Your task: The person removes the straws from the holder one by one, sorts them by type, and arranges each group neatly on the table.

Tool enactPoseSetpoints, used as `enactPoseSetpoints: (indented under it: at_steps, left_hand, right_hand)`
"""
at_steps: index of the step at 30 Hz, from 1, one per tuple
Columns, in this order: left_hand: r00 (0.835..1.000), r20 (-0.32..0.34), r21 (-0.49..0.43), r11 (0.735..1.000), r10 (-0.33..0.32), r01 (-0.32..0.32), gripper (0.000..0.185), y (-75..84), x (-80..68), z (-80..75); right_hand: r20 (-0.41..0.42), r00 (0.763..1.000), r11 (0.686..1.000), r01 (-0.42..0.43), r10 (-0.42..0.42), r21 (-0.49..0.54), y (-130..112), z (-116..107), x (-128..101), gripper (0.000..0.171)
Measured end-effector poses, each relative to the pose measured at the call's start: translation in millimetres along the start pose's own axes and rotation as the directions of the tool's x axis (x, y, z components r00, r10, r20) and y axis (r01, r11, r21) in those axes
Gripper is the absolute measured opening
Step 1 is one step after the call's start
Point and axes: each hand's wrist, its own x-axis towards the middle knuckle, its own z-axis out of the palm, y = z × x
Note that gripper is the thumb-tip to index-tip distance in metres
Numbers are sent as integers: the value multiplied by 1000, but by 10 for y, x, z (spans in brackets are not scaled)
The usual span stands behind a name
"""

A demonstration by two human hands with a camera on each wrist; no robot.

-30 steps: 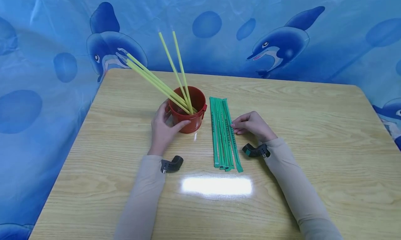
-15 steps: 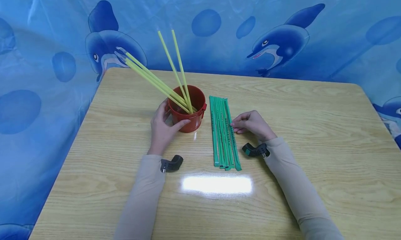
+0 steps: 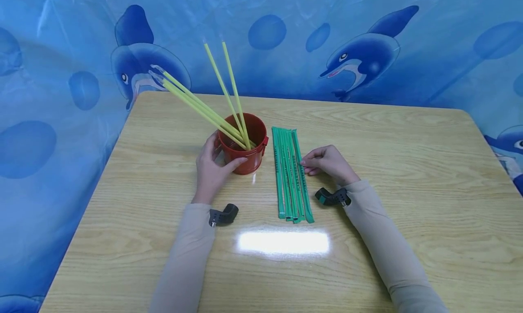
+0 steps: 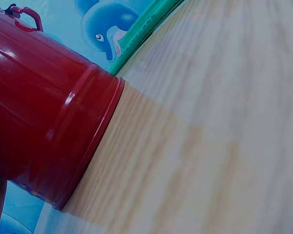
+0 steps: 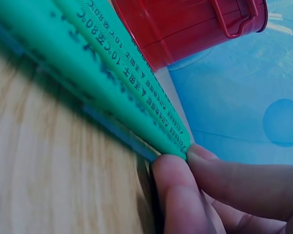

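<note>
A light, glossy wood-grain table with rounded corners fills the lower part of the head view. A bright rectangular glare of overhead light sits near its front edge. Behind the far edge and down the left edge hangs a blue plastic sheet printed with cartoon dolphins and round bubbles, slightly creased.

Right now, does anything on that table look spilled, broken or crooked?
Nothing stands out. The red bucket stands upright in the left hand, yellow straws leaning inside it. The green wrapped straws lie in a tidy row, touched by the right hand.
</note>
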Motion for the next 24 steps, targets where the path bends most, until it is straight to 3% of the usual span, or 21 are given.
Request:
enactPoseSetpoints:
  at_steps: [19,24]
  left_hand:
    - [1000,8,-9,1000,-15,15,78,-10,5,1]
    - [1000,4,-17,1000,-23,23,79,-158,50,17]
  right_hand:
    - [-8,1000,1000,11,-11,2,6,8,3,23]
    - [-13,1000,1000,17,-17,-3,-2,12,-1,23]
